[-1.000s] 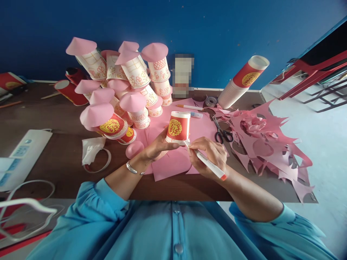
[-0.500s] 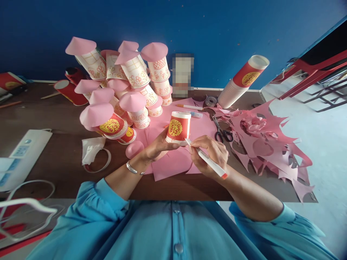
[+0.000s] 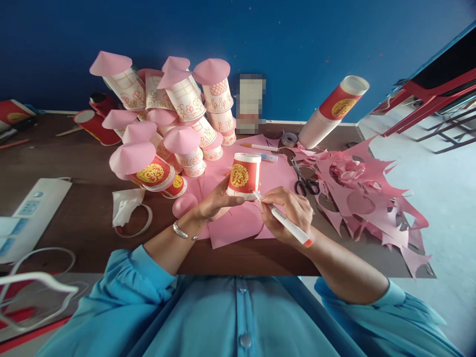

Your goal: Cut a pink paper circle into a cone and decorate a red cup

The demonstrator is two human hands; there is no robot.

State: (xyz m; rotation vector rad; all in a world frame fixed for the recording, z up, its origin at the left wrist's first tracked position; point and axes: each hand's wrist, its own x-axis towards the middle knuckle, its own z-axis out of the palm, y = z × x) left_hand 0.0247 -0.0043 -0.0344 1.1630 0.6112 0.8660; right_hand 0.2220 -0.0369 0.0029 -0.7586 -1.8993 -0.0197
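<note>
My left hand [image 3: 218,202] is wrapped round the lower part of a red and white paper cup [image 3: 244,175] with a yellow round print. The cup is turned upside down, its closed end up. In my right hand [image 3: 288,210] is a white marker pen [image 3: 286,224] with an orange end, gripped like a writing tool. Its tip meets the cup near the lower right edge. Beneath both hands lie sheets of pink paper [image 3: 234,230]. Another white and orange marker [image 3: 260,147] and a glue stick [image 3: 268,157] rest behind the cup.
Paper-cup towers with pink cone roofs [image 3: 183,140] crowd the back left. To the right are scissors [image 3: 305,186], pink paper scraps [image 3: 360,201], a tape roll [image 3: 289,139] and a tall cup stack [image 3: 329,111]. A white power strip [image 3: 37,213] lies at the left.
The cup has shifted very slightly left, with a small turn of its print. The marker has stayed at its lower edge; everything else is unchanged.
</note>
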